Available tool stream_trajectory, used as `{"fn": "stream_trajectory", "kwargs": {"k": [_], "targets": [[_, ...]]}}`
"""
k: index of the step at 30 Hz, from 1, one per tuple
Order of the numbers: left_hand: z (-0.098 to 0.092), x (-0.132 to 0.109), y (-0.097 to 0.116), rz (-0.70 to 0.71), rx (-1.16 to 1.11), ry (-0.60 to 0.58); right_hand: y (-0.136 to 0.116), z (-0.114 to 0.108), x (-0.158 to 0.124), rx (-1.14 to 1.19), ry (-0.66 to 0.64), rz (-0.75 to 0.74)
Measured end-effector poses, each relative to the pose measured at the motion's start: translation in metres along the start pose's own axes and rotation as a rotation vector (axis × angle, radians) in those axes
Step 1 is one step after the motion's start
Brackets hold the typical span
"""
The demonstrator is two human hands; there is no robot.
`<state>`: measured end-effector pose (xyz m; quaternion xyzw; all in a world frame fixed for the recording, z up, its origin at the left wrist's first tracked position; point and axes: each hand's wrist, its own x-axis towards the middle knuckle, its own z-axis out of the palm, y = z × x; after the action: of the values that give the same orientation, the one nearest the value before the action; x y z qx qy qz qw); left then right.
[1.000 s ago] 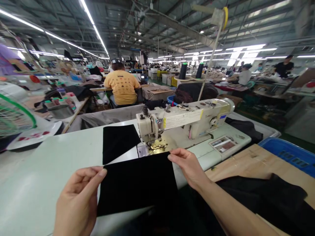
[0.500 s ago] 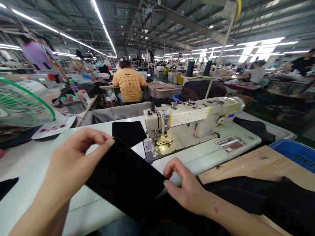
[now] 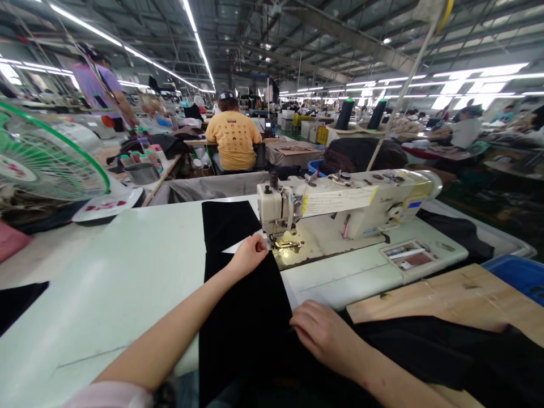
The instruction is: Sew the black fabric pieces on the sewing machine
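A piece of black fabric [image 3: 244, 323] lies over the front of the pale table and hangs down towards my lap. My left hand [image 3: 250, 253] is closed at its far right corner, fingertips pinched together just left of the presser foot of the sewing machine [image 3: 278, 207]. Lower down, my right hand [image 3: 325, 334] grips the right edge of the same fabric with curled fingers; its thumb is mostly hidden. Behind my left hand, another black fabric piece [image 3: 229, 224] lies flat on the table, beside the machine head.
A green-rimmed fan [image 3: 55, 153] stands at the left. On the right are a wooden board [image 3: 459, 294] with black cloth [image 3: 425, 340] and a blue basket [image 3: 518, 277]. A person in a yellow shirt [image 3: 233, 139] sits ahead, beyond the machine.
My left hand has moved right and forward, bringing the fabric's corner from mid-air to beside the presser foot. The fabric now lies flatter; my right hand keeps its edge, slightly lower.
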<state>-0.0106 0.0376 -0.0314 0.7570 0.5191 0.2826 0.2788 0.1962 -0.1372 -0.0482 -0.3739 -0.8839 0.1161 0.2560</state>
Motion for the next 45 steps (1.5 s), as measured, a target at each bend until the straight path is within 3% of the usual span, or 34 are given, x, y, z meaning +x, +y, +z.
{"fn": "stream_trajectory", "kwargs": {"k": [9, 14, 17, 21, 23, 25, 26, 29, 38, 45], "targets": [[0.009, 0.035, -0.007, -0.052, 0.003, 0.012, 0.007, 0.006, 0.010, 0.005, 0.124, 0.036], [0.011, 0.040, -0.007, -0.061, 0.073, 0.022, 0.008, 0.007, 0.010, 0.034, 0.125, 0.033], [0.007, 0.033, 0.003, -0.068, 0.160, 0.062, 0.008, 0.005, 0.008, 0.016, 0.111, 0.014], [0.002, -0.016, 0.031, -0.028, 0.305, 0.159, 0.007, 0.002, 0.003, -0.025, 0.087, -0.038], [0.003, -0.058, 0.041, 0.098, 0.339, 0.067, 0.006, 0.000, 0.000, -0.040, 0.074, -0.054], [0.007, -0.100, 0.043, 0.382, 0.340, -0.177, 0.005, -0.002, -0.002, -0.041, 0.047, -0.056], [0.008, -0.116, 0.041, 0.502, 0.356, -0.240, 0.005, -0.003, -0.002, -0.038, 0.032, -0.053], [0.010, -0.137, 0.028, 0.703, 0.398, -0.255, 0.009, -0.004, 0.004, -0.020, 0.005, -0.033], [-0.008, -0.076, 0.015, 0.713, 0.381, -0.248, 0.044, -0.003, 0.054, -0.093, 0.012, -0.028], [-0.016, -0.037, -0.006, 0.644, 0.319, -0.227, 0.066, -0.002, 0.089, -0.215, 0.010, 0.061]]}}
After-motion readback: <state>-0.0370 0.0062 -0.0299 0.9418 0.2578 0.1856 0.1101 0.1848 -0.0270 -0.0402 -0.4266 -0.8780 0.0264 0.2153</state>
